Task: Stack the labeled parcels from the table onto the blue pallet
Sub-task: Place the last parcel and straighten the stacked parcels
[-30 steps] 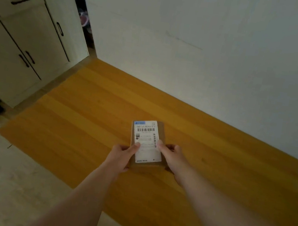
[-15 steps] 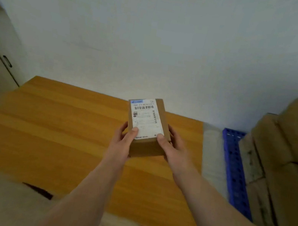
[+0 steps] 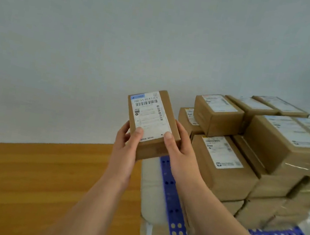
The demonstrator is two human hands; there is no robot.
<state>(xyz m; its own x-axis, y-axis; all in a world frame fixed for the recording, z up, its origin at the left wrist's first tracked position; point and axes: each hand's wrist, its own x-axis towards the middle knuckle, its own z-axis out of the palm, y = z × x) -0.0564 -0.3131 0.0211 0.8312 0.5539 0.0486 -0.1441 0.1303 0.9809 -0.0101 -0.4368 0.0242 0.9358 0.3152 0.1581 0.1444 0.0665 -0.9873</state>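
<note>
Both hands on it: my left hand (image 3: 125, 149) and right hand (image 3: 180, 151) clasp the labelled parcel (image 3: 152, 123), up in the air beside the stacked parcels (image 3: 246, 152) on the blue pallet (image 3: 172, 205).

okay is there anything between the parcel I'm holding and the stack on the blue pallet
Nothing visible blocks it. The parcel is held in the air by the left hand and right hand, with only open space between it and the stacked parcels on the blue pallet.
</note>
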